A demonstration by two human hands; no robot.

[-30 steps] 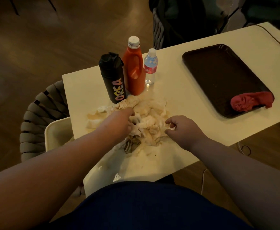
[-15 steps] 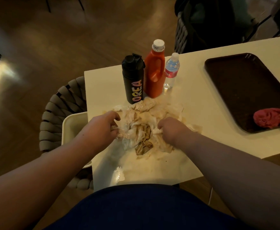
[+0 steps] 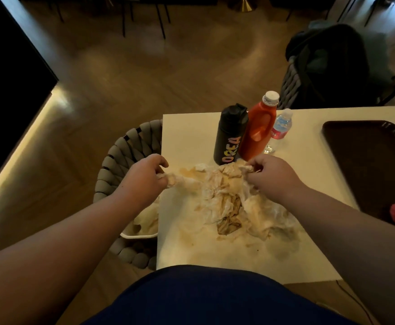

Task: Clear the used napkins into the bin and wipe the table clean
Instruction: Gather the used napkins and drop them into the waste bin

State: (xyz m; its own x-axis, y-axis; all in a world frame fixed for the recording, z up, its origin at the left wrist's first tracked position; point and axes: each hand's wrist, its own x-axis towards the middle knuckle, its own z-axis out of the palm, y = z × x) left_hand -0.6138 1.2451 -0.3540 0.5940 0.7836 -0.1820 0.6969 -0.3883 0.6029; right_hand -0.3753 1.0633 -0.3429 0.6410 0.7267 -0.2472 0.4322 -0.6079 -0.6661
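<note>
Hands moved apart, left hand point(image 3: 145, 177) pinching napkins point(image 3: 224, 198) at table point(image 3: 187, 137) edge over bin point(image 3: 138, 235), right hand point(image 3: 271, 177) pinching opposite end

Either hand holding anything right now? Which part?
Yes, the used napkins, in two places. The left hand grips the pile's left end, at the edge of the table; the right hand pinches its far right corner.

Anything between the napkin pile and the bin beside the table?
Nothing visible. The bin sits just off the table, beside the napkin pile; the black flask and orange bottle stand behind the pile, off that path. The left hand grips the pile's bin-side end.
</note>
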